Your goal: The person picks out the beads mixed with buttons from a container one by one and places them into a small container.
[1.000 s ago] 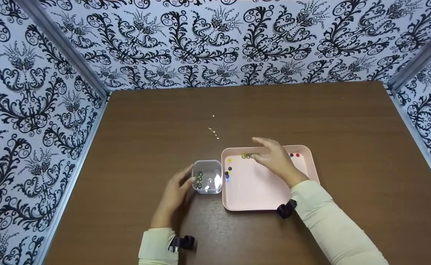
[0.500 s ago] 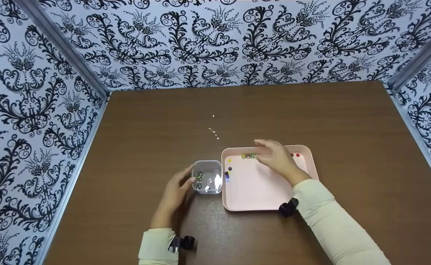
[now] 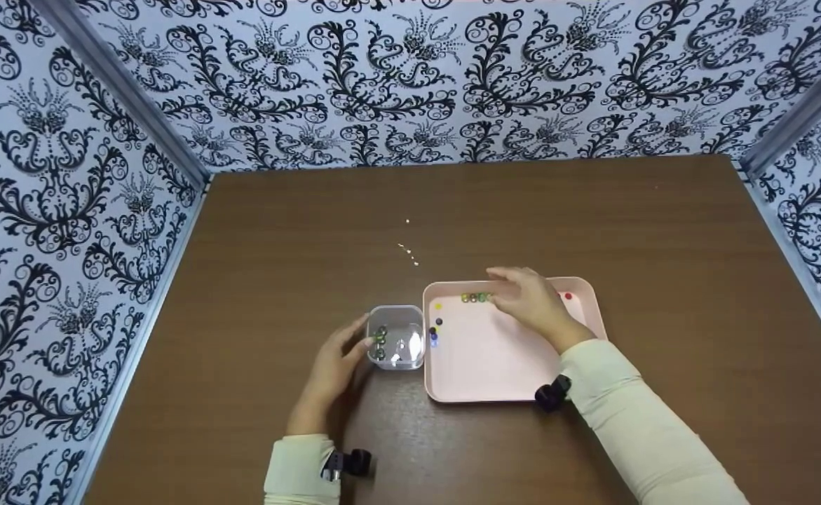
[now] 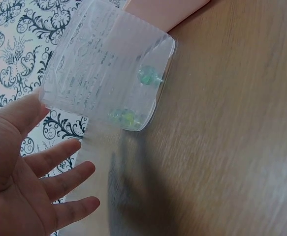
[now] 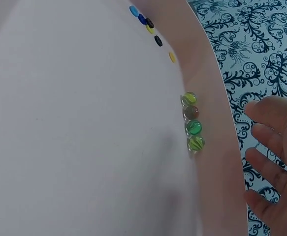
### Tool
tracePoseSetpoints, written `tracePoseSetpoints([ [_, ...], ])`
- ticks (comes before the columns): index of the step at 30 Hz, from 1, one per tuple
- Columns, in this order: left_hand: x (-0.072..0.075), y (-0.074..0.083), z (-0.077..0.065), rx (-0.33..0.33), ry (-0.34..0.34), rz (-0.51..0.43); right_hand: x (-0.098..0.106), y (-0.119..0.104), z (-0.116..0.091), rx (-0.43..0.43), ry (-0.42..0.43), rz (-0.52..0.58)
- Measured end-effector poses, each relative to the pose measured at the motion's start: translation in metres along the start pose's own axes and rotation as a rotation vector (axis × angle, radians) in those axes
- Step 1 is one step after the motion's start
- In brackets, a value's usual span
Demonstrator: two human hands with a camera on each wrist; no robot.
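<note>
My left hand [image 3: 333, 359] is at the left side of a clear plastic container [image 4: 89, 59]. Its thumb touches the wall and the other fingers are extended, as the left wrist view shows. Several glass marbles [image 3: 381, 344] lie inside along the container's left side. My right hand [image 3: 533, 305] hovers over the far rim of a pink tray [image 3: 484, 358], fingers apart and loosely bent, holding nothing. Near its fingertips, several green, yellow and brownish marbles [image 5: 193, 127] stand in a row against the tray wall.
Small flat discs in yellow, black and blue [image 5: 158, 41] lie along the tray's left wall. A red disc [image 3: 568, 296] sits in its far right corner. Container and tray stand side by side on a brown table [image 3: 298, 231] with patterned walls [image 3: 410, 77] around it.
My right hand has shifted slightly right, uncovering more of the marble row and covering a dark red disc. My left hand and the container have stayed put.
</note>
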State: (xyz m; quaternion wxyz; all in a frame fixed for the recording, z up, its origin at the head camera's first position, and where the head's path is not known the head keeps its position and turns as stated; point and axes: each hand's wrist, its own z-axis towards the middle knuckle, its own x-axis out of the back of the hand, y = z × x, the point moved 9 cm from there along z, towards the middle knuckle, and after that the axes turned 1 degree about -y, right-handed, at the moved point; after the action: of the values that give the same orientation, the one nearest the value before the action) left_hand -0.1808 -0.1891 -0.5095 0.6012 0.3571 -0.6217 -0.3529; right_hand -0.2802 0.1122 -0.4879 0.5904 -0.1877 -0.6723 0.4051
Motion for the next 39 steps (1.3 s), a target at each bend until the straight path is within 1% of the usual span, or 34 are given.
tracePoseSetpoints([
  [7, 0.000, 0.002, 0.000, -0.025, 0.000, -0.013, 0.001, 0.002, -0.001, 0.010, 0.011, -0.035],
  [14, 0.000, 0.004, 0.000, -0.009, -0.006, -0.043, 0.002, -0.002, -0.001, 0.040, 0.025, -0.061],
  [19, 0.000, 0.004, 0.000, -0.010, -0.008, -0.037, 0.000, -0.002, -0.001, 0.052, 0.026, -0.069],
  [23, 0.000, 0.003, -0.001, -0.005, -0.008, -0.021, 0.000, 0.000, -0.002, 0.044, 0.024, -0.074],
  [28, 0.000, 0.002, -0.002, 0.005, -0.010, -0.020, -0.002, 0.003, -0.002, 0.008, 0.003, -0.083],
  [32, 0.000, 0.004, -0.001, -0.009, -0.007, -0.024, -0.005, 0.006, -0.001, -0.018, -0.019, -0.087],
  [39, -0.001, 0.004, 0.000, -0.015, -0.010, -0.018, -0.007, 0.009, -0.001, -0.029, -0.036, -0.081],
])
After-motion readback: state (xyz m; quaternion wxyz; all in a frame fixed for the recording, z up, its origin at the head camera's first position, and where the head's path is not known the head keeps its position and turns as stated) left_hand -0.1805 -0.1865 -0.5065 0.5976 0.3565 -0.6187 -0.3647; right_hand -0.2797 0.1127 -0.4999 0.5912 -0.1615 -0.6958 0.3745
